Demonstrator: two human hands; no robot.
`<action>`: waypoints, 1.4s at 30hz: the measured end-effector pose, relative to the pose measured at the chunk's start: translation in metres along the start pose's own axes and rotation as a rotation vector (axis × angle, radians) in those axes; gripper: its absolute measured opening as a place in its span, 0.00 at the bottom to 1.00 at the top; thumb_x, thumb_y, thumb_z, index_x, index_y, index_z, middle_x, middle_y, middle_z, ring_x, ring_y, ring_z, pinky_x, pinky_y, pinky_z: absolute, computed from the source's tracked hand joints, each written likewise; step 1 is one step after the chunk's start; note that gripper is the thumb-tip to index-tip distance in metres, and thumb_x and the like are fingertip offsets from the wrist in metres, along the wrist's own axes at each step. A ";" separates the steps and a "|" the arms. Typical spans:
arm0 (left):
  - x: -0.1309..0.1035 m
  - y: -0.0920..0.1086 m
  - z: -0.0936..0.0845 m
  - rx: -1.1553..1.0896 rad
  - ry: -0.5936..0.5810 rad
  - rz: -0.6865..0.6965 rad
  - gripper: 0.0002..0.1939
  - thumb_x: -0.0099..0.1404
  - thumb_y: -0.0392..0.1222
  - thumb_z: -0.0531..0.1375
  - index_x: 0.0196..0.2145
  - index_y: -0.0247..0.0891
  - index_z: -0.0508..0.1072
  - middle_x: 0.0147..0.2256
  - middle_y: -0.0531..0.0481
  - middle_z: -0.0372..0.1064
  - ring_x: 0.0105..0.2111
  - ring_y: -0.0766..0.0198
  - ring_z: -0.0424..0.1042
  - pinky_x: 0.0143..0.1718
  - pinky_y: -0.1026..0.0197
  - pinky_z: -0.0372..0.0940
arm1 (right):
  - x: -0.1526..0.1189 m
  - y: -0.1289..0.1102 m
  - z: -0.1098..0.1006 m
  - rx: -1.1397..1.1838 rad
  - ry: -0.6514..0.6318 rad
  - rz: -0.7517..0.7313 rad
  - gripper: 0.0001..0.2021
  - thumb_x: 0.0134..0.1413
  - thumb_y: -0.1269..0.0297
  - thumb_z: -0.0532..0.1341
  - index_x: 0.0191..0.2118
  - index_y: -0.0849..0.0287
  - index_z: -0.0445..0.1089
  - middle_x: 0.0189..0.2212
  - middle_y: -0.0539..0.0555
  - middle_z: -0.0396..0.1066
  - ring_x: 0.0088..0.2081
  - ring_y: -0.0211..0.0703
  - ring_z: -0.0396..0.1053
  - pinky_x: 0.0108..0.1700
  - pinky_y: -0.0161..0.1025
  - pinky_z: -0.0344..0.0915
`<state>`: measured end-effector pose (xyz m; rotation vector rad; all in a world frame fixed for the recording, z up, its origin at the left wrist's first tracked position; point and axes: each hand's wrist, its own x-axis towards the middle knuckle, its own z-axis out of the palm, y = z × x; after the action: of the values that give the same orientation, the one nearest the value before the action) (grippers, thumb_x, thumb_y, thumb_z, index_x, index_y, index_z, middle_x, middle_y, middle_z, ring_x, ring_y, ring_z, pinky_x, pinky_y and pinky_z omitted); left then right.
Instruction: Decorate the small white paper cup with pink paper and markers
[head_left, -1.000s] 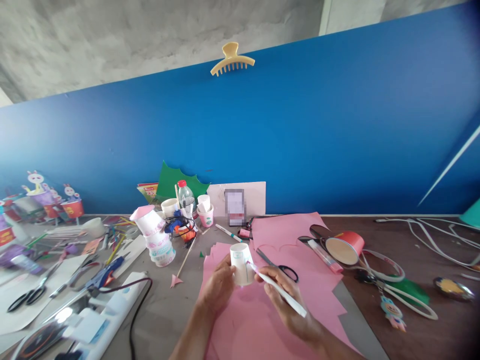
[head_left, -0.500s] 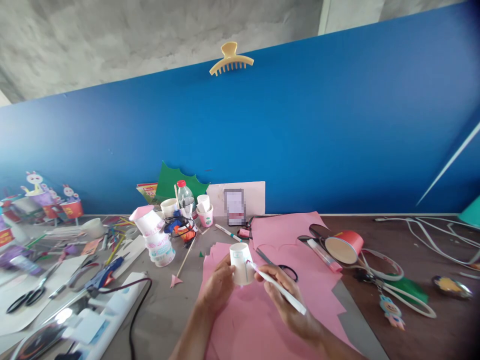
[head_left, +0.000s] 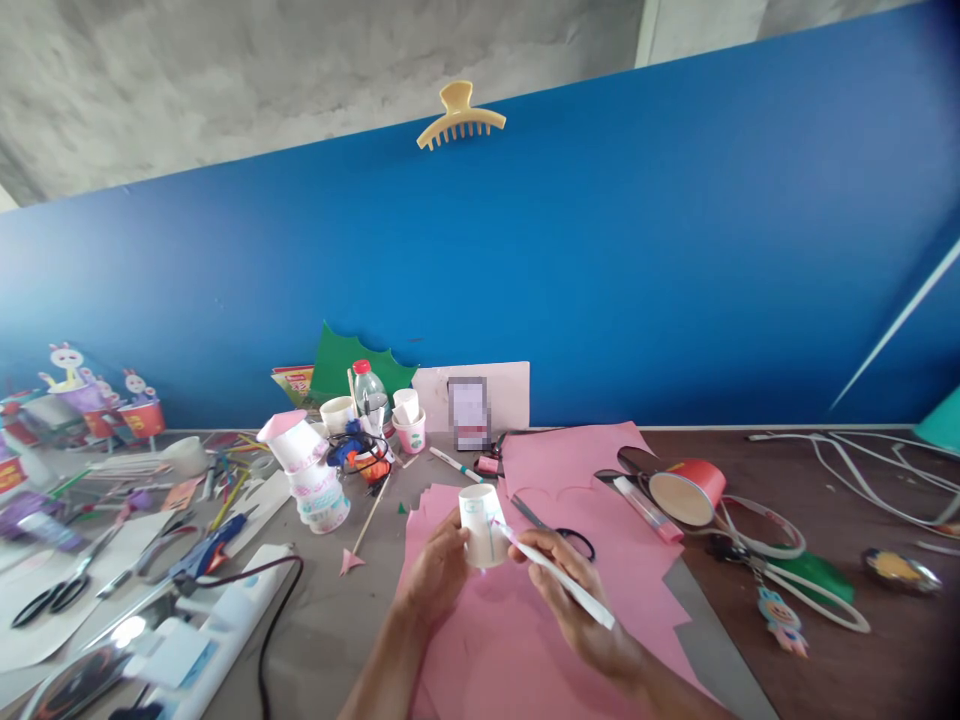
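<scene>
My left hand (head_left: 437,565) grips a white paper cup (head_left: 480,545) by its left side, bottom end up, above the pink paper (head_left: 517,650). Teal lines and a small pink mark show on the cup's wall. In my right hand (head_left: 566,590) is a white marker (head_left: 566,578), its pink tip at the cup's right face, apparently touching it. Just behind that hand, scissors with black handles (head_left: 576,543) lie on the paper. A teal and white marker (head_left: 457,465) rests beyond the cup.
Stacked decorated cups (head_left: 315,480) stand at left, near a bottle (head_left: 370,395) and a blue glue gun (head_left: 214,548). A power strip (head_left: 225,640) with a black cord lies front left. At right are a red cup (head_left: 686,490) on its side, a pink marker (head_left: 649,512) and white cables (head_left: 862,470).
Hardly anything differs. The marker tip stays by the cup's wall, with a little more pink showing there; both hands keep their hold.
</scene>
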<state>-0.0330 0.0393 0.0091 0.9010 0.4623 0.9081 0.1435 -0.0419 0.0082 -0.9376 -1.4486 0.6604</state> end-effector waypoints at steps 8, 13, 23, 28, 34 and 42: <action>0.001 -0.001 0.001 -0.003 -0.015 0.028 0.25 0.56 0.46 0.66 0.50 0.34 0.76 0.40 0.40 0.77 0.40 0.51 0.74 0.40 0.57 0.65 | 0.000 0.000 0.003 -0.014 -0.031 -0.016 0.12 0.66 0.54 0.56 0.47 0.52 0.72 0.37 0.55 0.76 0.37 0.46 0.76 0.35 0.36 0.73; 0.001 0.000 0.001 0.002 0.006 0.023 0.28 0.55 0.46 0.67 0.53 0.34 0.74 0.40 0.41 0.77 0.40 0.51 0.75 0.41 0.57 0.66 | 0.000 -0.003 0.001 -0.001 -0.045 -0.053 0.12 0.67 0.56 0.55 0.48 0.52 0.72 0.38 0.55 0.76 0.39 0.46 0.75 0.38 0.37 0.74; 0.000 0.001 0.005 0.015 -0.014 0.018 0.28 0.55 0.47 0.67 0.52 0.33 0.75 0.40 0.40 0.77 0.42 0.49 0.74 0.43 0.55 0.65 | -0.001 -0.001 0.000 0.016 0.000 -0.020 0.11 0.67 0.56 0.55 0.48 0.51 0.70 0.38 0.55 0.76 0.39 0.45 0.75 0.36 0.35 0.73; 0.000 0.002 0.005 0.009 -0.019 0.015 0.26 0.55 0.47 0.67 0.50 0.34 0.76 0.40 0.40 0.77 0.42 0.49 0.74 0.45 0.55 0.64 | -0.001 0.001 0.001 0.024 -0.018 0.003 0.10 0.67 0.58 0.55 0.48 0.51 0.70 0.38 0.54 0.75 0.39 0.44 0.74 0.35 0.34 0.72; 0.000 0.001 0.004 0.018 -0.033 0.021 0.26 0.56 0.48 0.67 0.50 0.34 0.76 0.41 0.40 0.77 0.43 0.49 0.74 0.45 0.55 0.64 | 0.001 0.000 0.001 0.007 -0.013 0.010 0.10 0.67 0.58 0.56 0.47 0.52 0.70 0.37 0.54 0.76 0.38 0.44 0.74 0.36 0.35 0.71; 0.001 -0.002 -0.001 0.019 -0.054 0.043 0.26 0.58 0.46 0.66 0.54 0.35 0.74 0.43 0.41 0.77 0.41 0.52 0.74 0.38 0.60 0.64 | 0.000 -0.004 0.000 0.048 -0.074 0.029 0.10 0.67 0.56 0.55 0.47 0.51 0.70 0.37 0.54 0.75 0.35 0.44 0.73 0.32 0.34 0.70</action>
<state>-0.0320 0.0403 0.0070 0.9538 0.4069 0.9179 0.1424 -0.0441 0.0113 -0.9066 -1.4806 0.7552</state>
